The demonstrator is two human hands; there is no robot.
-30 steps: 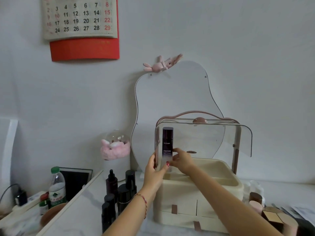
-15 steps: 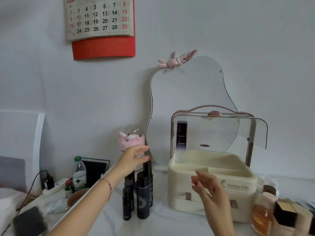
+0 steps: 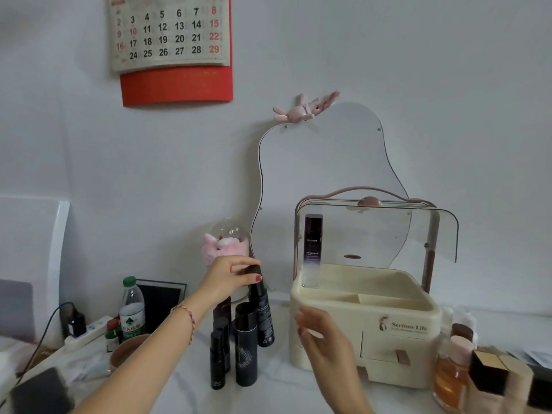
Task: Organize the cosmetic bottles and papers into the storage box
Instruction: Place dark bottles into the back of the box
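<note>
Black bottle is pinched at its cap by the left hand (right hand spread, empty); next, lift it into the storage box.

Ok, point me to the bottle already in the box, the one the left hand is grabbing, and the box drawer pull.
Purple bottle [image 3: 312, 243], head view: on its label.
Black bottle [image 3: 263, 312], head view: mid-body, below the left hand.
Drawer pull [image 3: 401, 356], head view: the brown tab.

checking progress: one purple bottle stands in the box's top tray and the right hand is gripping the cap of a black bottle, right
Not quite: the head view shows the left hand gripping the black bottle by its cap. The right hand hovers empty before the storage box. The purple bottle does stand in its top tray.
</note>
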